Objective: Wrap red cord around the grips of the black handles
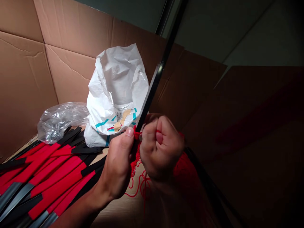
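Note:
A long, flat black bar slants up and away from between my hands. My left hand is closed around its lower part, thumb pressed close to a turn of red cord on the bar. Just to the right, my right hand makes a tight fist on the cord, which shows between its fingers. Loose loops of the same cord hang below the hands. The bar's lower end is hidden behind my left hand.
Flat black and metallic strips with red middle sections lie piled at the left. Behind them sit a clear plastic bag and an open white bag. Cardboard panels stand behind. A red mass lies in shadow at right.

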{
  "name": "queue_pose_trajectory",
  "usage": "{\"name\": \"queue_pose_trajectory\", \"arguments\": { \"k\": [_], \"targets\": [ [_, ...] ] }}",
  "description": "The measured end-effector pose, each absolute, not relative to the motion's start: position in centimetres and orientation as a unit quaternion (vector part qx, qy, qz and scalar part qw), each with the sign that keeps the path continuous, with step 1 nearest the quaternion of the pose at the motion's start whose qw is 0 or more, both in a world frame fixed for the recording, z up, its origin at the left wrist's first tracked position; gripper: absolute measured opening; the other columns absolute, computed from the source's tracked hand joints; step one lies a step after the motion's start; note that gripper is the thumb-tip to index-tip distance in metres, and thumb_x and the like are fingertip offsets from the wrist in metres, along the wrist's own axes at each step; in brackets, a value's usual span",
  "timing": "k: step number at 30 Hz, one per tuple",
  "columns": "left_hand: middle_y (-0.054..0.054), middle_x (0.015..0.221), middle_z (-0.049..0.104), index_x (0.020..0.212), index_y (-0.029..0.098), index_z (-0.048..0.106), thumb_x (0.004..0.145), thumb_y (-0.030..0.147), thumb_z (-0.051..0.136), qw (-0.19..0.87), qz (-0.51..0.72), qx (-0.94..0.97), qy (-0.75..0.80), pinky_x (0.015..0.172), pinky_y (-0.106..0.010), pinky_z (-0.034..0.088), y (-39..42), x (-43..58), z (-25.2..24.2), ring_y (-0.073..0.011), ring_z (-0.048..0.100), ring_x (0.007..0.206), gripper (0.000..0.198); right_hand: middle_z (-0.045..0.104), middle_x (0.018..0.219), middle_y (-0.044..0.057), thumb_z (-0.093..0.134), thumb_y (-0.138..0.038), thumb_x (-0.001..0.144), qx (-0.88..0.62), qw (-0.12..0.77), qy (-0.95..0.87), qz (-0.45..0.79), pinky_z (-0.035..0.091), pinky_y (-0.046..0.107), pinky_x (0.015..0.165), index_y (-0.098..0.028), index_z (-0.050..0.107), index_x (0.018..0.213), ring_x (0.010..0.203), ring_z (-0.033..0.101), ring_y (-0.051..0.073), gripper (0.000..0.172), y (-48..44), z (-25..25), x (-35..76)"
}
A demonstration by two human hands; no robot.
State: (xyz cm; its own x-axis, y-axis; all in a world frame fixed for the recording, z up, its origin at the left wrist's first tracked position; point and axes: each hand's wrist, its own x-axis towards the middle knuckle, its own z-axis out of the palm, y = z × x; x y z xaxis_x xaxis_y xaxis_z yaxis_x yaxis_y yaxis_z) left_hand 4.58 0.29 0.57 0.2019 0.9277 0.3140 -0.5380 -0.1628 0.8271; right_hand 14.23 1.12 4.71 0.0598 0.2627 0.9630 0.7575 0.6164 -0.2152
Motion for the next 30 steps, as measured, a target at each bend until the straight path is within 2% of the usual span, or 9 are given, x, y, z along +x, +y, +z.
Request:
{"name": "queue_pose_trajectory", "arguments": {
  "k": [2,5,9,11,14,19,23,26,30],
  "targets": [
    [0.003,0.070,0.043,0.076,0.020,0.053,0.106,0.065,0.054,0.597,0.606,0.482,0.212,0.055,-0.026,0.030,0.2,4.4,0.4,-0.0127,0.034,0.065,0.054,0.044,0.063,-0.006,0.056,-0.006,0.100,-0.408,0.587,-0.631,-0.301,0.035,0.028,0.054,-0.023,0.039,0.072,0.055,0.042,0.008,0.037,0.7,4.7,14.5],
    [0.003,0.071,0.038,0.072,0.020,0.046,0.106,0.062,0.058,0.572,0.613,0.505,0.205,0.056,-0.025,0.026,0.3,4.2,0.4,-0.0121,0.031,0.068,0.055,0.025,0.060,-0.008,0.059,-0.002,0.097,-0.406,0.547,-0.621,-0.388,0.029,0.031,0.051,-0.025,0.029,0.072,0.049,0.027,0.008,0.046,0.4,4.9,15.1],
    [0.003,0.073,0.044,0.081,0.019,0.060,0.107,0.055,0.061,0.562,0.595,0.546,0.178,0.055,-0.025,0.027,0.2,3.8,0.4,-0.0110,0.031,0.065,0.044,0.023,0.059,-0.009,0.059,0.001,0.096,-0.370,0.515,-0.656,-0.410,0.028,0.029,0.047,-0.025,0.030,0.074,0.046,0.023,0.007,0.045,0.2,5.2,16.1],
    [0.003,0.073,0.044,0.085,0.019,0.063,0.108,0.053,0.059,0.552,0.593,0.559,0.179,0.055,-0.026,0.026,0.1,3.7,0.4,-0.0105,0.030,0.064,0.041,0.029,0.058,-0.009,0.059,0.001,0.094,-0.337,0.510,-0.684,-0.398,0.031,0.028,0.047,-0.025,0.032,0.075,0.046,0.026,0.007,0.042,-0.1,5.4,16.6],
    [0.005,0.069,0.039,0.082,0.019,0.059,0.110,0.050,0.057,0.531,0.593,0.580,0.172,0.054,-0.026,0.024,-0.2,3.4,0.4,-0.0103,0.027,0.062,0.042,0.037,0.058,-0.009,0.059,0.002,0.089,-0.292,0.490,-0.732,-0.371,0.035,0.027,0.050,-0.025,0.038,0.075,0.046,0.030,0.007,0.036,-0.3,6.0,17.3],
    [0.005,0.069,0.031,0.076,0.021,0.043,0.113,0.048,0.050,0.569,0.556,0.592,0.124,0.052,-0.026,0.024,-0.5,3.3,0.1,-0.0106,0.025,0.061,0.046,0.035,0.056,-0.008,0.059,-0.001,0.088,-0.292,0.480,-0.725,-0.398,0.030,0.029,0.047,-0.025,0.040,0.072,0.046,0.032,0.008,0.035,-0.1,6.9,17.9],
    [0.005,0.066,0.033,0.075,0.022,0.043,0.112,0.060,0.040,0.618,0.510,0.585,0.125,0.050,-0.025,0.024,-0.8,3.1,0.0,-0.0103,0.026,0.058,0.053,0.032,0.055,-0.008,0.063,-0.003,0.091,-0.314,0.492,-0.703,-0.407,0.025,0.028,0.045,-0.023,0.039,0.069,0.046,0.028,0.007,0.038,0.1,6.8,17.8],
    [0.006,0.063,0.034,0.074,0.022,0.045,0.110,0.070,0.033,0.665,0.477,0.561,0.126,0.048,-0.024,0.029,-1.0,2.7,0.4,-0.0096,0.027,0.053,0.061,0.030,0.056,-0.009,0.064,-0.007,0.096,-0.338,0.531,-0.691,-0.354,0.024,0.027,0.046,-0.022,0.037,0.066,0.046,0.024,0.005,0.043,0.2,6.4,17.3],
    [0.007,0.059,0.030,0.069,0.023,0.042,0.102,0.083,0.033,0.714,0.438,0.532,0.121,0.046,-0.025,0.023,-1.2,2.1,1.2,-0.0088,0.026,0.049,0.069,0.037,0.058,-0.008,0.061,-0.013,0.101,-0.357,0.579,-0.703,-0.209,0.032,0.024,0.048,-0.022,0.039,0.066,0.049,0.034,0.006,0.042,0.3,6.3,16.2]
  ]
}}
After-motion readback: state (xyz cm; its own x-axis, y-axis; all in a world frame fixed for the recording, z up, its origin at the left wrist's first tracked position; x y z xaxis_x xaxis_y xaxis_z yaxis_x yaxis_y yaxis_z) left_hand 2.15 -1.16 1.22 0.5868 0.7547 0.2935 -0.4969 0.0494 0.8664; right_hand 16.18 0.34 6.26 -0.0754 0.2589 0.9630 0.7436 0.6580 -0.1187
